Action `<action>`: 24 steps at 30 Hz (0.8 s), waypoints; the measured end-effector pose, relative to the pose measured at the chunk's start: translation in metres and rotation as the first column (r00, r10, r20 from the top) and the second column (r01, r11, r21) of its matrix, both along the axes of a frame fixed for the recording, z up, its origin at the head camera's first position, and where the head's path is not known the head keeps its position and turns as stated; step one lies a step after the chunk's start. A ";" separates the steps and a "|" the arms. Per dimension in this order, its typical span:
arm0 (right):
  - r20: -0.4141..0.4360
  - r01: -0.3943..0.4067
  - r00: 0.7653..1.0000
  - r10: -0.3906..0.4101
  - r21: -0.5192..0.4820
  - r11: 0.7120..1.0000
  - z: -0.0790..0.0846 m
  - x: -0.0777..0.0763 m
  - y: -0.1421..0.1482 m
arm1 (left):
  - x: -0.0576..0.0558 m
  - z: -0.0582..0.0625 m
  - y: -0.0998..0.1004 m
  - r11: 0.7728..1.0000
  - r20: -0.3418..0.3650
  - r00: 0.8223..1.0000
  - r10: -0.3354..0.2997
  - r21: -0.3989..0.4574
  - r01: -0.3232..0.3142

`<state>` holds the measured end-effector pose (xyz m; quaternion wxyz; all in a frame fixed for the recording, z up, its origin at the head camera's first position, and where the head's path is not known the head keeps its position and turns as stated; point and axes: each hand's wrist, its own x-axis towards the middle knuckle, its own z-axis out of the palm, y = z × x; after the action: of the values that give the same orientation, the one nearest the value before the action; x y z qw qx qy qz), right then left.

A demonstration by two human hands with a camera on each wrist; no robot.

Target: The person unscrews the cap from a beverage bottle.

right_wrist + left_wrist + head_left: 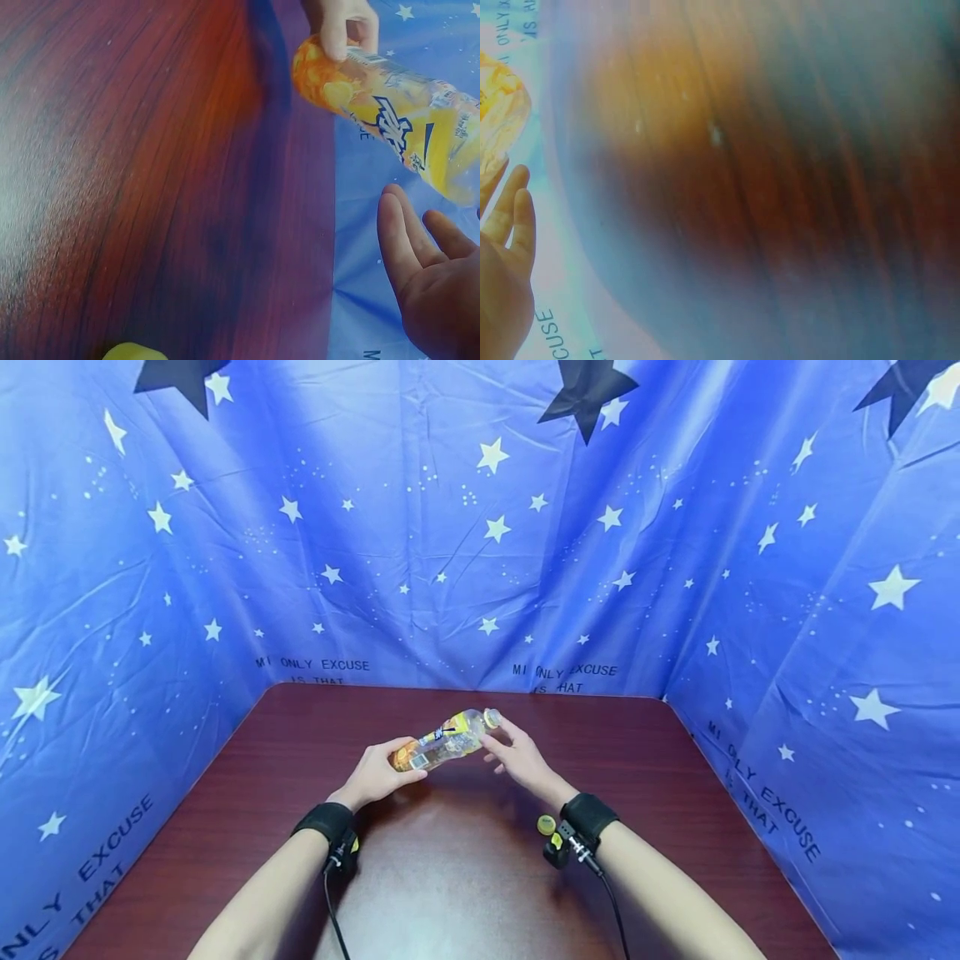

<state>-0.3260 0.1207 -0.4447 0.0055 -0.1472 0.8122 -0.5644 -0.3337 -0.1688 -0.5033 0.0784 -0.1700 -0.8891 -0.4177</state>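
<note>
A clear plastic drink bottle [442, 743] with a yellow and orange label is held tilted above the table, its whitish neck end up to the right. My left hand [375, 773] grips the bottle's base, thumb in front. At the neck, the thumb and index finger of my right hand [523, 758] pinch the bottle, while the other fingers [401, 236] extend loosely below it in the right wrist view. There the left hand [345, 22] shows on the orange base end. A round yellow cap [546, 825] lies on the table beside the right wrist.
The dark red wooden table [300, 727] has a glossy reflection near its front. Blue star-printed curtains [420, 543] enclose it at the back and both sides. Black wrist straps [324, 820] carry small cameras, with cables [611, 893] running toward the front edge.
</note>
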 end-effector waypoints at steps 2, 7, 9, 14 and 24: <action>0.010 -0.007 1.000 0.007 -0.026 1.000 0.000 0.000 -0.001 | 0.000 0.000 0.001 1.000 -0.006 1.000 -0.004 0.002 0.004; 0.003 -0.016 1.000 0.016 -0.063 0.998 0.000 -0.001 -0.005 | 0.000 -0.001 0.002 1.000 -0.015 1.000 -0.004 0.010 0.004; -0.006 -0.010 1.000 0.009 -0.084 0.996 0.000 -0.001 -0.007 | 0.000 -0.002 0.003 1.000 -0.012 1.000 -0.006 0.013 0.006; -0.031 0.014 0.999 -0.019 -0.172 0.985 -0.002 -0.001 -0.015 | -0.001 -0.003 0.005 1.000 0.000 1.000 -0.014 0.015 0.014; -0.145 0.121 0.978 -0.150 -0.189 0.974 0.006 0.004 -0.032 | -0.006 -0.005 0.010 1.000 -0.013 1.000 -0.019 -0.018 0.019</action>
<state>-0.3223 0.0884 -0.4391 -0.1109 -0.1354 0.7642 -0.6208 -0.3395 -0.1591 -0.5078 0.0789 -0.1819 -0.8906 -0.4094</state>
